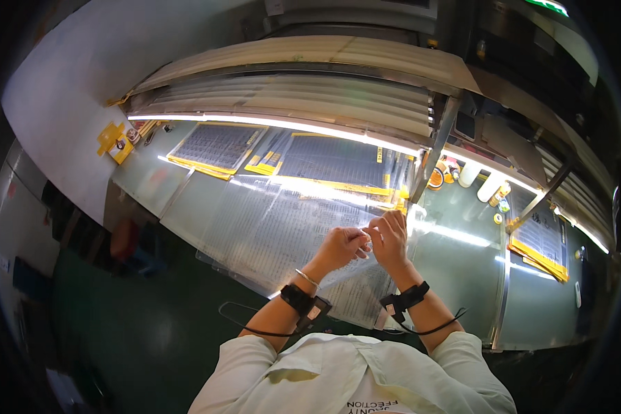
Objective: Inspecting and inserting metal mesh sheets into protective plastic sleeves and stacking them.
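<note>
My left hand and my right hand meet over the workbench, fingertips close together. Both are closed in a pinch. Whatever lies between the fingers is too small to make out. Under them spreads a large clear sheet with rows of fine print, glossy and bright with reflections. Beyond my hands lies a dark panel with a yellow border. A second dark yellow-edged panel is farther left. Each wrist wears a black strap with a small box and a cable, and my left wrist also has a bangle.
A lit tube runs under the shelf above the bench. A metal post stands right of my hands. Behind it are tape rolls, a white roll and bottles. Another yellow-edged panel lies far right. A stool stands left.
</note>
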The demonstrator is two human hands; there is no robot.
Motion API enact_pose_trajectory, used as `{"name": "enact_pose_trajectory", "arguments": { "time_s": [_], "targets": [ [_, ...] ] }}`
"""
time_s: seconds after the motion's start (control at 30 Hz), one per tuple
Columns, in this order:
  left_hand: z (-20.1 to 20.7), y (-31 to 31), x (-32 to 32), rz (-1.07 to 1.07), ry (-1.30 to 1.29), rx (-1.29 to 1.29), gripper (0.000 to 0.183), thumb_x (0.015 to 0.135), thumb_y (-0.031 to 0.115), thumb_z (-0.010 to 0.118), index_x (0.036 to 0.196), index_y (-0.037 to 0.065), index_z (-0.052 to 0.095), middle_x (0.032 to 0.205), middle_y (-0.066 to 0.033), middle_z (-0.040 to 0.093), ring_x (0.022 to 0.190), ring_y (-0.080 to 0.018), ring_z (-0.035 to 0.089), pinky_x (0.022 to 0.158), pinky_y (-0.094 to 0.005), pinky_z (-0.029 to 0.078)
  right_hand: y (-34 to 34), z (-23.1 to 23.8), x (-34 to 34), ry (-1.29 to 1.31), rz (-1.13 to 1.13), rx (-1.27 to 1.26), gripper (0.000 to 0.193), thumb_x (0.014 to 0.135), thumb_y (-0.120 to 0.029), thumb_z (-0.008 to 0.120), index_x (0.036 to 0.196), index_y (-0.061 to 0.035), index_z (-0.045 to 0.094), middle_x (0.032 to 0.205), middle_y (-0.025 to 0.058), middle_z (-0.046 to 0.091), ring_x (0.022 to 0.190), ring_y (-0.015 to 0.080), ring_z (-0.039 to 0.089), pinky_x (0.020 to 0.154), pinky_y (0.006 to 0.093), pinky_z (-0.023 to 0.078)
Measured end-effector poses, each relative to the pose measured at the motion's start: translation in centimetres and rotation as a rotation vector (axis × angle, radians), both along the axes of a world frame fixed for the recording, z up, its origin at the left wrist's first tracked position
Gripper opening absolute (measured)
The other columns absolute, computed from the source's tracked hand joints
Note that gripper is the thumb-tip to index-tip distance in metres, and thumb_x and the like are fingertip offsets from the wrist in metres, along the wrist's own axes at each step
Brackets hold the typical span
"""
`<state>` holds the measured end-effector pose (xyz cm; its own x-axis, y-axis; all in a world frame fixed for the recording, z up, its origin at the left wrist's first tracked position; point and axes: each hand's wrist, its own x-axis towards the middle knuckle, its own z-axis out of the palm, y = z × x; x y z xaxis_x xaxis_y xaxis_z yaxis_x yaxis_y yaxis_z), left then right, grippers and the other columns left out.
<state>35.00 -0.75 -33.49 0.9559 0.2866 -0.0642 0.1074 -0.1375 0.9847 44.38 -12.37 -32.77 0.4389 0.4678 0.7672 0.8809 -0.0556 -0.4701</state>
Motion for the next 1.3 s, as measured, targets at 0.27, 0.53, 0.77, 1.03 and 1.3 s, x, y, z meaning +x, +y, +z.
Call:
{"name": "enact_pose_trajectory", "arguments": {
  "time_s": [0.27, 0.53, 0.77, 1.03, 1.3],
  "targets": [
    [0.8, -4.0, 0.7, 0.016, -0.098, 0.073, 0.018, 0.086, 0.010, 0.053, 0.086, -0.006, 0.061, 0.071, -0.0101, 0.065, 0.065, -0.0148, 0.065, 0.057, -0.0230, 0.051, -2.1, -0.3, -0.1, 0.728, -0.008, 0.450, 0.008, 0.079, -0.001, 0.057, 0.076, -0.0040, 0.050, 0.084, 0.0057, 0.055, 0.081, 0.0172, 0.052, 0.074, 0.0264, 0.042],
    [4.7, -2.9, -0.2, 0.015, -0.099, 0.023, 0.017, 0.086, 0.008, 0.051, 0.086, -0.006, 0.061, 0.073, -0.0133, 0.065, 0.067, -0.0166, 0.066, 0.059, -0.0247, 0.053, -14.4, 1.9, 9.6, 1.142, 0.257, 0.940, 0.003, 0.087, -0.010, 0.051, 0.086, -0.0087, 0.049, 0.064, -0.0004, 0.042, 0.052, 0.0078, 0.037, 0.045, 0.0198, 0.030],
    [10.3, -1.9, -2.2, 0.001, -0.180, 0.087, 0.023, 0.086, 0.015, 0.052, 0.087, -0.006, 0.061, 0.071, -0.0118, 0.065, 0.064, -0.0175, 0.065, 0.058, -0.0255, 0.053, -28.0, 2.4, 16.1, 1.170, 0.278, 1.031, 0.018, 0.082, -0.004, 0.054, 0.069, -0.0123, 0.045, 0.056, -0.0040, 0.034, 0.049, 0.0054, 0.031, 0.045, 0.0200, 0.026],
    [16.6, -0.4, -3.8, 0.134, -0.243, 0.328, 0.023, 0.086, 0.017, 0.053, 0.078, -0.003, 0.060, 0.062, -0.0088, 0.060, 0.058, -0.0173, 0.061, 0.055, -0.0282, 0.050, -60.9, -7.9, 12.0, 0.928, -0.275, 1.260, 0.020, 0.084, -0.009, 0.050, 0.065, -0.0090, 0.046, 0.061, 0.0028, 0.042, 0.053, 0.0133, 0.040, 0.050, 0.0260, 0.035],
    [24.0, -1.9, -5.8, 0.070, -0.675, 0.672, 0.030, 0.090, 0.024, 0.045, 0.070, 0.003, 0.051, 0.061, -0.0041, 0.047, 0.051, -0.0124, 0.046, 0.057, -0.0233, 0.036, -77.3, -13.7, -8.6, 0.783, -1.429, 1.348, 0.022, 0.088, -0.030, 0.042, 0.082, -0.0105, 0.052, 0.072, 0.0007, 0.050, 0.058, 0.0103, 0.042, 0.051, 0.0243, 0.036]
  ]
}}
